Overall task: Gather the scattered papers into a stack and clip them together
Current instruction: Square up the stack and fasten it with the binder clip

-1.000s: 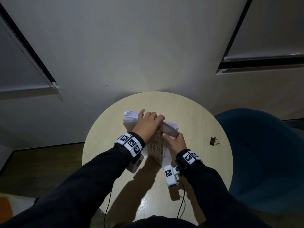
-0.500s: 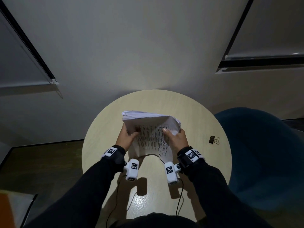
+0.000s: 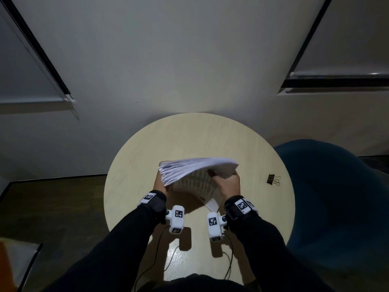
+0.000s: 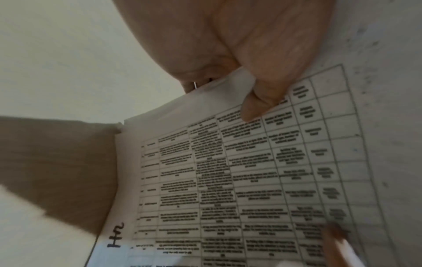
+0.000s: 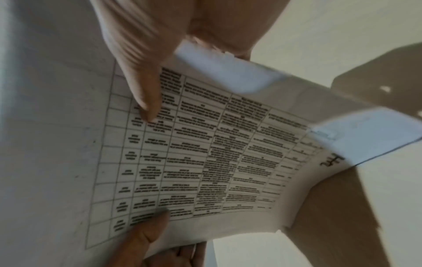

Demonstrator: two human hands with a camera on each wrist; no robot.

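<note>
A thick stack of white papers (image 3: 195,171) with a printed table on its near face is held up off the round table (image 3: 242,144), its top edges fanned towards the left. My left hand (image 3: 160,185) grips the stack's left side, thumb on the printed sheet (image 4: 251,171). My right hand (image 3: 227,183) grips its right side, thumb pressed on the table print (image 5: 205,153). A loose corner of one sheet hangs below the stack. A black binder clip (image 3: 272,179) lies on the table to the right, apart from both hands.
A dark blue chair (image 3: 336,197) stands close at the table's right. Cables run from the wrist cameras over the table's near edge. Dark floor lies at the left, with a white wall behind the table.
My left hand left the top of the stack and took its left side. Both hands lifted the stack off the table and tilted it, and the sheets fanned out.
</note>
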